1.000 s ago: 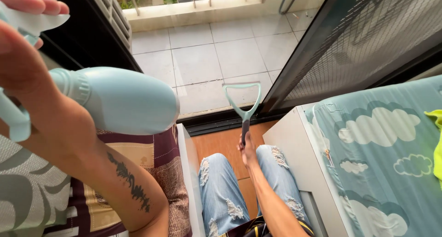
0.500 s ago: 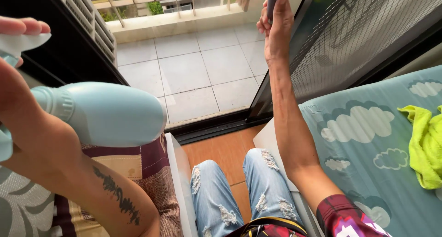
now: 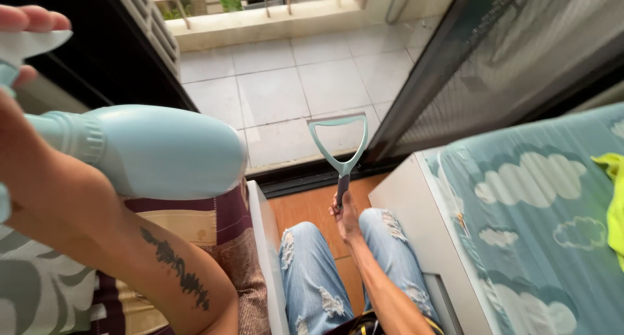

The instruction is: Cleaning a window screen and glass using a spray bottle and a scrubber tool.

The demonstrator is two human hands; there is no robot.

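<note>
1. Closest in, the left hand (image 3: 26, 146) is clamped round the neck of one pale blue spray bottle (image 3: 162, 153); its body lies sideways, base pointing right, trigger head by the fingertips up top.
2. Under that forearm there's a patterned blanket (image 3: 221, 244), one of them.
3. Lower down the middle, the right hand (image 3: 344, 214) is closed tight on the dark grip of one squeegee (image 3: 341, 146).
4. The squeegee stands upright, long axis running away from the hand, its pale green triangular frame on top.
5. Right of that hand: a cloud-print bed (image 3: 520, 211) with one yellow cloth (image 3: 614, 198).
6. Beyond the squeegee, the tiled balcony floor (image 3: 273, 94) and a sliding screen door (image 3: 507, 62).
</note>
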